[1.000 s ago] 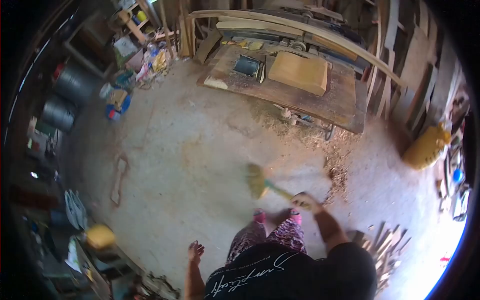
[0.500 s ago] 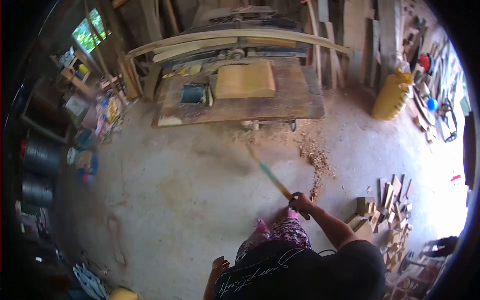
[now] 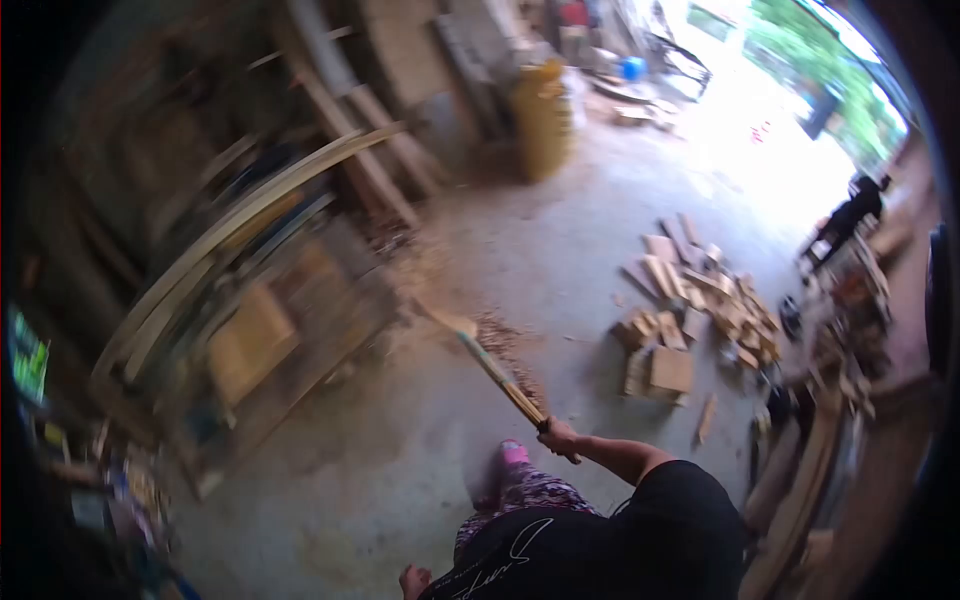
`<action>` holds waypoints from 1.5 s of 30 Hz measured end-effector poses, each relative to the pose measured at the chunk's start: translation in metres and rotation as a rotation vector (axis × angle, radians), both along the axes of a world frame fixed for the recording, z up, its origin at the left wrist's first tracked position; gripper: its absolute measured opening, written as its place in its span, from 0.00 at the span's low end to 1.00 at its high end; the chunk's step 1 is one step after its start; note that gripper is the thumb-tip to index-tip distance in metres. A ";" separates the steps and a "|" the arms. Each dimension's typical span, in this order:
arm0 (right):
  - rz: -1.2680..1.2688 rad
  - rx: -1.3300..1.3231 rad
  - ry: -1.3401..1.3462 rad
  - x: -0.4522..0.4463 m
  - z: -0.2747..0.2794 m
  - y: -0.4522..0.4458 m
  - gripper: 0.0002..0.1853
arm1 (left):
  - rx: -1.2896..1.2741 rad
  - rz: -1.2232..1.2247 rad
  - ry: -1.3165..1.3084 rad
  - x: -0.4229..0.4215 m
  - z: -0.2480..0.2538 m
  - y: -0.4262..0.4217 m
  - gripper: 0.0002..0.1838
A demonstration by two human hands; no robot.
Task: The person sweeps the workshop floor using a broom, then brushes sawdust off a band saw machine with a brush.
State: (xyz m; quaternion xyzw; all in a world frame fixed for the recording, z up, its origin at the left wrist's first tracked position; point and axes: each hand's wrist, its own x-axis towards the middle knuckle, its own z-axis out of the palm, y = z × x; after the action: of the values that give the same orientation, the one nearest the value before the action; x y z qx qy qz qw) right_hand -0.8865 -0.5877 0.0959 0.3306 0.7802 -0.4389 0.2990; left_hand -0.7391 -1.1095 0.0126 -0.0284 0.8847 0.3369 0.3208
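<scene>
My right hand (image 3: 560,438) is closed round the handle of a broom (image 3: 500,378), which has a teal band on its shaft. The broom points forward and left, its pale, blurred end beside a pile of wood shavings (image 3: 508,345) on the concrete floor. Low in the view, by my side, my left hand (image 3: 413,580) holds nothing, its fingers loosely bent and apart.
To the left stands a blurred work table (image 3: 330,350) with a wooden block (image 3: 252,345) on it. Wood offcuts (image 3: 700,300) are heaped on the floor to the right. A yellow sack (image 3: 543,120) stands farther back, and boards (image 3: 800,500) lie at lower right.
My view has swung to the right, so the work table now sits at left and the offcut heap nearer the middle. The broom stays in my right hand, its far end now by the shavings.
</scene>
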 end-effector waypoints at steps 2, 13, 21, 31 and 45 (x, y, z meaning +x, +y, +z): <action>-0.105 -0.030 -0.031 0.048 0.024 0.021 0.17 | 0.104 0.068 -0.102 -0.041 -0.031 0.008 0.11; -1.550 -1.152 -0.636 0.166 -0.065 0.101 0.21 | 0.500 0.878 -0.517 -0.152 -0.010 0.091 0.12; -1.043 -1.204 -0.144 -0.028 -0.129 0.026 0.15 | 0.313 0.923 -0.587 -0.134 0.093 0.130 0.20; -0.679 -1.371 0.073 -0.166 -0.085 0.045 0.07 | 0.294 0.889 -0.641 -0.115 0.008 0.109 0.16; -0.864 -0.339 -0.237 0.173 0.025 0.103 0.08 | 0.288 0.781 -0.595 -0.180 -0.025 0.148 0.18</action>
State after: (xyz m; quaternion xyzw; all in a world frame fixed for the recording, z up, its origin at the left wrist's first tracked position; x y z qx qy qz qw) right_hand -0.7138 -0.4849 0.1212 0.6190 0.4491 -0.6035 0.2256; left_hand -0.9187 -0.9613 -0.0120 -0.4070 0.6230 0.5275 0.4098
